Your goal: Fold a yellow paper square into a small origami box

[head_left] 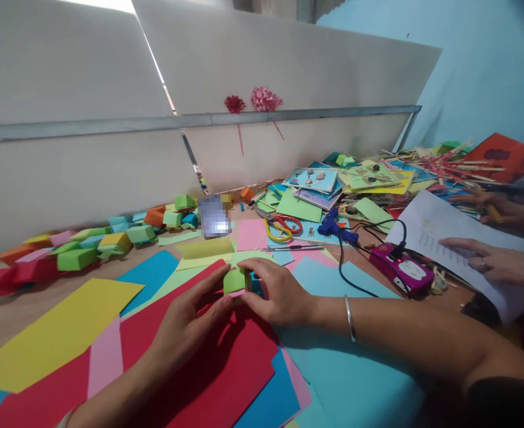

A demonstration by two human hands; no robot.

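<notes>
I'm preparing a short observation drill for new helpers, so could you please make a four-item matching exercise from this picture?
1. Glue gun
2. Cube
3. Flowers
4. Socket box

A. By the metal rail
B. Purple, with a plug in it
C. Dark blue
D. Between the left hand and right hand

Pairs: 1-C, 2-D, 3-A, 4-B.

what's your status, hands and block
Left hand and right hand hold green-topped block. Red paper beneath. Scissors, glue gun beyond, clear of hands.
</notes>
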